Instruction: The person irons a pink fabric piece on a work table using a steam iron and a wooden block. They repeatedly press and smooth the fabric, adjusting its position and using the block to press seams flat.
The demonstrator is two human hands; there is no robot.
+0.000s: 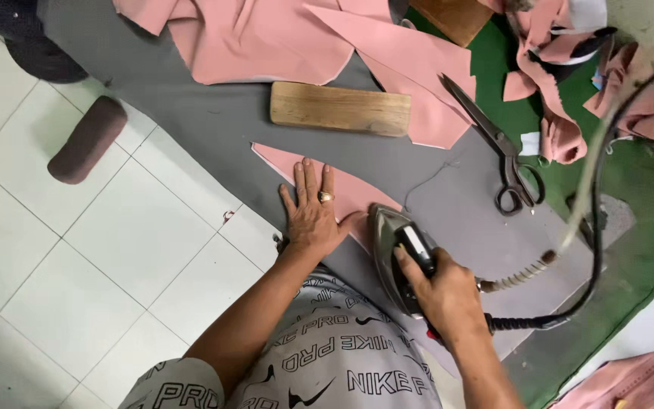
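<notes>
Your left hand (312,216) lies flat, fingers spread, on the pink fabric piece (342,189), pinning it to the grey surface (191,106) so it stays smooth; your right hand (444,291) is clamped on the handle of the steam iron (395,250), its soleplate at the fabric's edge; the scissors (505,155) lie apart, clear of the iron.

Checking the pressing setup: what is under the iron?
The iron, gripped by the right hand, sits on a pink fabric piece over the grey board cover. The fabric beneath its soleplate is hidden.
</notes>
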